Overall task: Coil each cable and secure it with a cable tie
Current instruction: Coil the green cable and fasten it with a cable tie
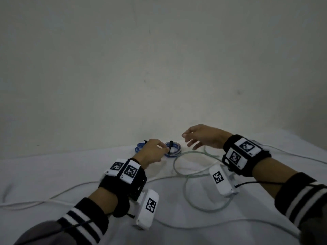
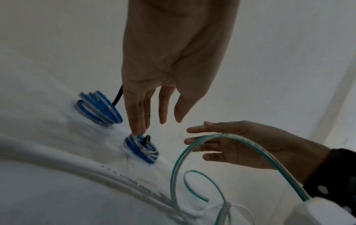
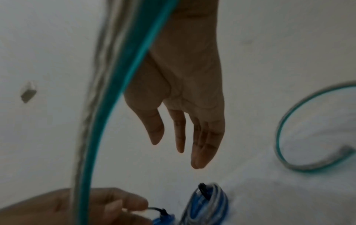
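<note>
in the head view our left hand [image 1: 152,150] touches the tied blue coil [image 1: 174,149] on the white sheet [image 1: 53,174], beside another blue coil [image 1: 139,146]. in the left wrist view its grip is open, straight fingers [image 2: 137,121] on the coil. in the right wrist view our right hand [image 3: 183,94] hangs relaxed, empty, near the loose green cable [image 3: 285,129].

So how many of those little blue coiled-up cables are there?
2. One blue coil lies at the far edge of the white sheet, partly behind the left hand; the other blue coil sits just right of it, at that hand's fingertips. More may be hidden.
</note>
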